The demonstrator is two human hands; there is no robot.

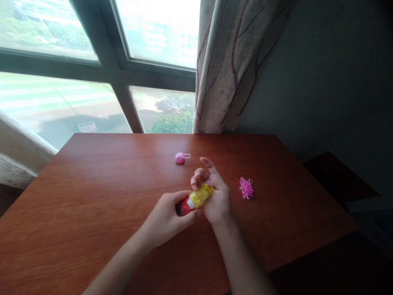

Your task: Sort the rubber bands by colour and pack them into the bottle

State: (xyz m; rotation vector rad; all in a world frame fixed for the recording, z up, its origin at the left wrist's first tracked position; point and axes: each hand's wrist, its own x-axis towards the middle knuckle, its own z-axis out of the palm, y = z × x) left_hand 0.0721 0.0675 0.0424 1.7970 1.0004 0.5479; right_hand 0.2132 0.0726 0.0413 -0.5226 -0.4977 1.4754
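Note:
My left hand [170,213] is closed around a small red, white and yellow toy-like thing [199,198], thumb along its upper side and fingers along its lower side. Its red and dark end sits in that hand, while yellow strands at the other end reach the right palm. My right hand [217,196] is palm up beside it, index finger stretched out and the other fingers loosely curled, not wrapped around the thing. Farther back lies a pink dome-shaped piece [179,158] with a thin loop. To the right is a pink shaggy tassel [246,188] with a small pale loop.
The brown wooden table [92,196] stands against a window with a dark frame [113,69]. A patterned curtain [224,61] hangs behind its far edge, with a dark wall [322,82] to the right. A dark area lies beyond the table's front right edge.

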